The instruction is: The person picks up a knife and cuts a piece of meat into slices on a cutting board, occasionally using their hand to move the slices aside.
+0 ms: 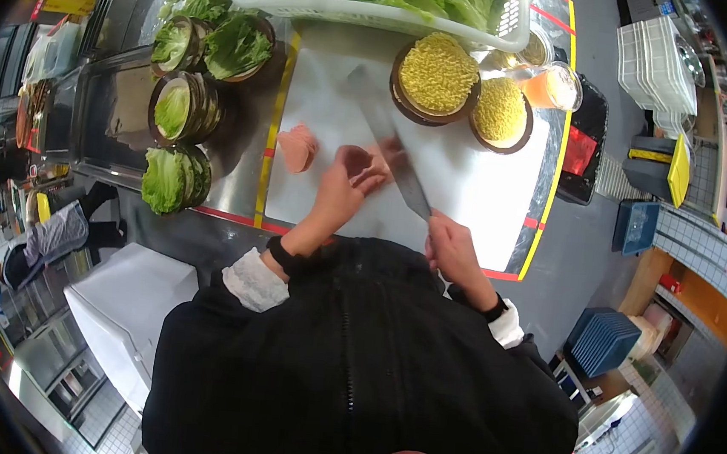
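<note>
My right hand (451, 249) grips the handle of a large kitchen knife (403, 175), whose wide blade points up and to the left over the white cutting board (332, 88). Close to the blade, my left hand (345, 190) has its fingers curled on a piece of pink ham (379, 160), partly hidden by the fingers and knife. A small stack of ham slices (298, 148) lies on the board to the left of that hand.
Beyond the board stands a white basket of lettuce (381, 8). Bowls of yellow noodle blocks (438, 73) sit at the upper right, near an orange-filled container (554, 87). Lettuce-topped stacks (178, 180) line the left. A person (51, 237) is at the far left.
</note>
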A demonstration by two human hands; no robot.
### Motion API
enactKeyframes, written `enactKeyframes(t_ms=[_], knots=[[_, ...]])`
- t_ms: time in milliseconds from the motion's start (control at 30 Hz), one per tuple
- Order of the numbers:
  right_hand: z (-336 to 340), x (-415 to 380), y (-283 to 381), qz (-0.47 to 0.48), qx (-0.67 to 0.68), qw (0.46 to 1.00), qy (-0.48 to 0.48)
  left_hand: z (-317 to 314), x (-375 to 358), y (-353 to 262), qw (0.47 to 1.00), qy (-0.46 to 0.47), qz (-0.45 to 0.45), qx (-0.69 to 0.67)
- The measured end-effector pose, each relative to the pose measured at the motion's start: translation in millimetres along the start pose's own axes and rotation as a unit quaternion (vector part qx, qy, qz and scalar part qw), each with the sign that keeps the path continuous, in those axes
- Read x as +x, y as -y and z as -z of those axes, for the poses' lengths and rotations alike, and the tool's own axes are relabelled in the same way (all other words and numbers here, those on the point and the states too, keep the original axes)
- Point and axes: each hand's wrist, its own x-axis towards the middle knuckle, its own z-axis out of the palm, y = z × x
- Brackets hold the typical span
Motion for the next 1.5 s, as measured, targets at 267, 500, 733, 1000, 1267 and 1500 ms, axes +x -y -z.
enactKeyframes(t_ms=[267,500,733,1000,1267,1500], knots=[[29.1,-25.8,20.0,-0.111,0.343,0.907,0.22,23.6,-0.2,-37.5,0.812,0.187,0.186,-0.521],[20.5,-25.6,5.9,-0.131,0.478,0.821,0.284,9.2,-9.0,-51.8,0.808,0.208,0.138,-0.533],[15.7,-24.1,2.7,-0.102,0.504,0.786,0.344,19.6,-15.0,-66.6,0.855,0.155,0.169,-0.465],[22.2,-49.5,45.9,-0.062,0.162,0.985,0.018,112.6,-66.8,-28.6,0.959,0.08,0.141,-0.232],[0.7,-30.7,25.0,-0.025,-0.041,0.999,-0.021,138.4,-66.9,78.5,0.948,-0.061,0.272,-0.152],[-14.5,-20.5,9.5,0.029,-0.146,0.989,-0.028,118.3,-50.6,85.2,0.97,-0.115,0.215,-0.009]])
